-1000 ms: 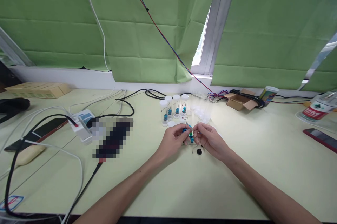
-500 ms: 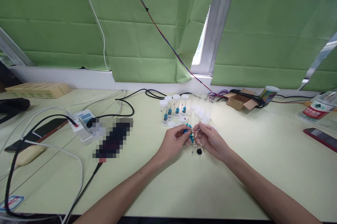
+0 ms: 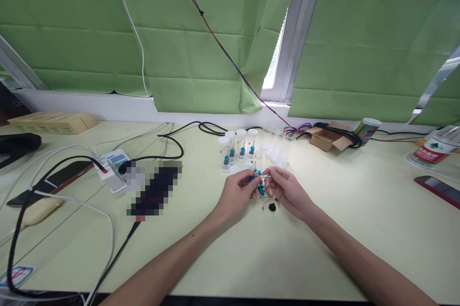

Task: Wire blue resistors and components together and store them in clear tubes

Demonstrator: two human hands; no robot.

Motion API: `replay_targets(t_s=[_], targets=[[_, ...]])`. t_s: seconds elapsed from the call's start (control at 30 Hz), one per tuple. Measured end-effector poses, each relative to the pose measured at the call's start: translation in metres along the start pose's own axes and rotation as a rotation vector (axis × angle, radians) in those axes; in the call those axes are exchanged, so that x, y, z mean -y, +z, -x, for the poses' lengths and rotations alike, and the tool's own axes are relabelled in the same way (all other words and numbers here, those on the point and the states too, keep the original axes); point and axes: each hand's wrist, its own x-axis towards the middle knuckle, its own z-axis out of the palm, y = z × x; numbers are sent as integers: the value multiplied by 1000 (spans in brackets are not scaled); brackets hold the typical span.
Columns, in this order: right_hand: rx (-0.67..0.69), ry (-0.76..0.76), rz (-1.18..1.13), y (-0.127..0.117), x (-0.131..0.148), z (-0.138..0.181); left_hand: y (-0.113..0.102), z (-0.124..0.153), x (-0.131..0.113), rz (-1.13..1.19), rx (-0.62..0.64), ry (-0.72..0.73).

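My left hand [image 3: 237,192] pinches a small blue part [image 3: 252,179] with thin wire on it, just above the table. Close beside it, my right hand [image 3: 286,187] is closed, thumb against fingers, on a thin pale rod [image 3: 266,176] that bridges the gap between the hands. More small teal-blue pieces [image 3: 261,188] lie under and between the fingers, partly hidden. Nearer to me rests a small round black piece [image 3: 272,207]. Beyond my hands stand several clear capped tubes [image 3: 241,145], each holding a blue piece with a wire.
White caps [image 3: 275,153] lie right of the tubes. Farther right are an open cardboard box [image 3: 328,137] with black cable, a printed can [image 3: 367,129], a large bottle [image 3: 434,148] and a red-edged phone [image 3: 438,190]. Left are a power strip [image 3: 113,172], cables and a blurred dark object [image 3: 156,191].
My hands stay in nearly the same place. The right fingers have shifted slightly, and the thin rod between the hands shows more plainly.
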Motion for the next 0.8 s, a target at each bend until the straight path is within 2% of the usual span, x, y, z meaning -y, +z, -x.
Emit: replay_targets(t_s=[0.23, 0.8], targets=[[-66, -90, 90, -2, -1, 0, -2, -1, 1, 21, -30, -1], [-66, -88, 144, -2, -2, 0, -1, -1, 3, 30, -48, -15]])
